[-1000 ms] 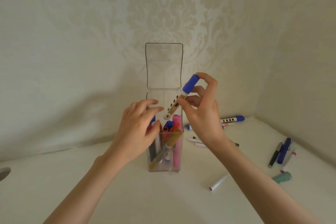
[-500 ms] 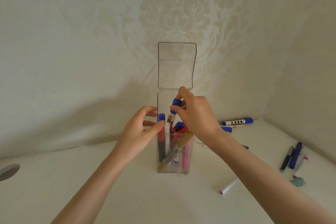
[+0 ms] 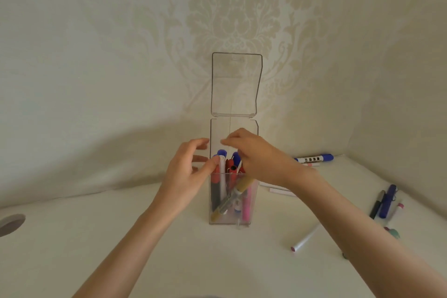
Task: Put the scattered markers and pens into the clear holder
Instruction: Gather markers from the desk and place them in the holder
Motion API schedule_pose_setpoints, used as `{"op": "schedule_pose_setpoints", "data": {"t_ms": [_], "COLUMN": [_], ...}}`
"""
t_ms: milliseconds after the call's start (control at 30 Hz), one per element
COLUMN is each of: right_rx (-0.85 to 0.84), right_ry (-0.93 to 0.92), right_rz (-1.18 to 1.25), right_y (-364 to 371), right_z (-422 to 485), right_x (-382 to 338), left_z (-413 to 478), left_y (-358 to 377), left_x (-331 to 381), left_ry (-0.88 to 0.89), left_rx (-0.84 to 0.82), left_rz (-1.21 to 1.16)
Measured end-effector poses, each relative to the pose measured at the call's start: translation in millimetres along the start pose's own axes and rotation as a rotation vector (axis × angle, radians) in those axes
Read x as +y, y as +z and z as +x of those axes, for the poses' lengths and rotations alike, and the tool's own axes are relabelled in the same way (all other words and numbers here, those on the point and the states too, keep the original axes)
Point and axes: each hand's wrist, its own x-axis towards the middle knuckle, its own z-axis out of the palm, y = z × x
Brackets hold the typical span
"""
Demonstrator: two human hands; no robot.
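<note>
1. Head view, the holder: your clear holder (image 3: 233,221) stands upright on the white table (image 3: 169,249) at the centre of the picture, near the patterned wall. Its hinged lid (image 3: 235,84) is swung up to 12 o'clock.
2. Inside it, a white marker (image 3: 222,178) stands by the left wall with a blue cap (image 3: 222,152) poking above the rim behind it. Red markers (image 3: 229,166) fill the middle. A gold marker (image 3: 233,197) leans from low at 7 o'clock to high at 1 o'clock, and a pink highlighter (image 3: 246,203) stands upright by the right wall.
3. Your left hand (image 3: 187,173) comes in from 7 o'clock. Its thumb tip touches the rim's front-left corner; the fingers curve loosely just beside the left wall, relaxed and wrapped round nothing.
4. Your right hand (image 3: 257,158) comes in from 4 o'clock and lies over the holder's mouth, fingers pointing to 9 o'clock and blurred. A second blue cap (image 3: 236,157) sits just under them; I cannot tell whether you pinch it or have let go.
5. Outside the holder, a blue-capped marker (image 3: 314,158) lies by the wall at 2 o'clock. At 3 o'clock, well apart, a black pen (image 3: 376,204), a blue pen (image 3: 388,201) and a pink-capped marker (image 3: 396,210) lie side by side, with a teal object (image 3: 394,233) near them. At 4 o'clock lies a white marker with a pink end (image 3: 306,239).
6. A round hole (image 3: 11,224) sits in the table at the picture's 9 o'clock edge.
</note>
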Motion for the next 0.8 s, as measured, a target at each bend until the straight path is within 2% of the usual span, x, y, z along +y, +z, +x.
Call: {"op": "schedule_pose_setpoints", "data": {"t_ms": [67,133,200,267,333,467,533,633,800], "right_rx": [0.139,0.264,0.334,0.348,0.31,0.233,0.2,0.161,0.13], "right_ry": [-0.047,-0.059,0.018,0.137,0.264,0.476,0.527,0.552,0.498], "right_rz": [0.145,0.221,0.258,0.235,0.203,0.207,0.19,0.17,0.16], "right_y": [-10.1,-23.8,-35.5,-40.6,-36.2,-13.3,-3.6,6.2,21.0], "right_z": [-21.3,-48.9,-76.8,-97.6,-112.7,-131.5,-131.7,-119.9,-82.9], "right_x": [10.8,28.5,51.9,81.0,113.0,172.6,199.1,231.2,265.9], "left_z": [-8.5,-20.5,-34.0,-43.9,-46.1,-29.1,-12.9,18.2,59.3], "left_y": [-2.9,-4.4,3.8,25.9,57.5,132.3,166.3,205.0,245.3], "left_x": [5.3,17.6,30.9,38.2,38.3,19.8,7.9,-2.6,-17.5], "left_ry": [0.14,0.287,0.408,0.462,0.42,0.179,0.129,0.08,0.024], "left_rx": [0.106,0.145,0.063,-0.093,-0.242,-0.454,-0.454,-0.366,-0.302], "left_rz": [0.064,0.083,0.075,0.05,0.042,0.069,0.156,0.236,0.404]}}
